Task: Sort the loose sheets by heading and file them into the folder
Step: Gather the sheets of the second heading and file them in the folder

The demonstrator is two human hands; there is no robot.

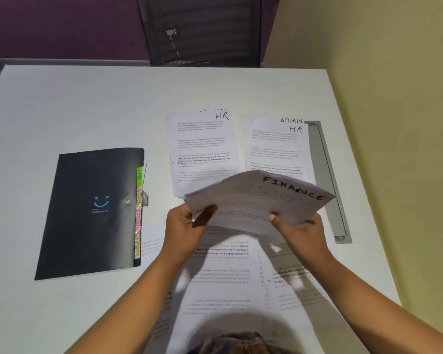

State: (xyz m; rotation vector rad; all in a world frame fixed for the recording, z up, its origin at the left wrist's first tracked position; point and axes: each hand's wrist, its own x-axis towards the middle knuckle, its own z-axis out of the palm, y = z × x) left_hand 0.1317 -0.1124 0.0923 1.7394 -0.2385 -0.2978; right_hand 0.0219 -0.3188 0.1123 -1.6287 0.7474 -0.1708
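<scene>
Sorting partway, filing not started

Left hand (183, 226) and right hand (299, 233) each have a pinch grip on the FINANCE stack (256, 200), lifted right of the folder (92, 213). HR pile (202, 149) and ADMIN/HR pile (276, 146) lie farther back, unsorted sheets (223, 272) nearer. Folder is closed, so filing is likely all left.

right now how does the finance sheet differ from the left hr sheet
The FINANCE sheet is lifted and bowed, gripped by the left hand and right hand; the left HR sheet lies flat on the table, untouched. FINANCE's heading runs tilted; HR's sits level. Both are white printed pages, headings handwritten.
</scene>
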